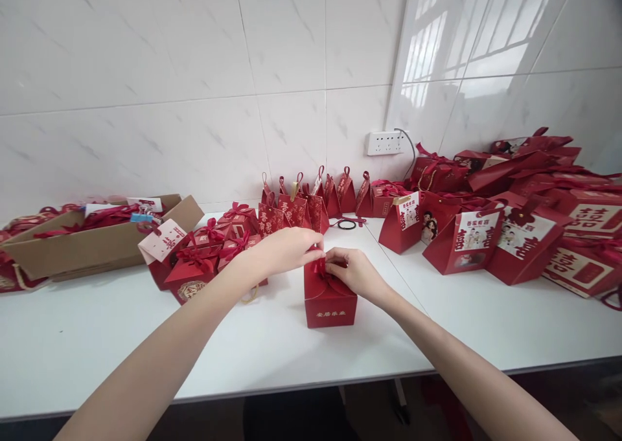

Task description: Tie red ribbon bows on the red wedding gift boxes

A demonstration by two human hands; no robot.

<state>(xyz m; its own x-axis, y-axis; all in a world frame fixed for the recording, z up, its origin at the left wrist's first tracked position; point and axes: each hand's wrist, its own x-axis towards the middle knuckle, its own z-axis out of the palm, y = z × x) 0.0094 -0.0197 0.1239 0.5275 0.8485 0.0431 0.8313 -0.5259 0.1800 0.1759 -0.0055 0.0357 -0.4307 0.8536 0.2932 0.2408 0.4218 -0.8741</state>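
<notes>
Far left on the white table (97, 344): a shallow brown cardboard box (72, 250), open on top, holding loose red ribbons and white printed cards. Just right of it, a huddle of small red boxes (204, 260) with closed tops and tied ribbon bows, one with a white tag leaning against it.

Centre, near edge: one small red gift box (330, 302) standing upright and alone, gold lettering on its front, flaps folded shut, contents hidden. Left hand (286, 250) above its top, fingertips pressed together, pinching the red ribbon (319, 265). Right hand (352, 274) resting on the top's right side, fingertips closed on the same ribbon from the other side.

Behind, against the tiled wall: a row of small pointed red bags (311, 204) with looped handles, and a black ring (346, 224) lying flat beside them. Higher up, a white wall socket (385, 143).

Right: a heap of larger red gift bags (486, 240), photo labels on their fronts, some upright, others tipped over, insides out of sight.
</notes>
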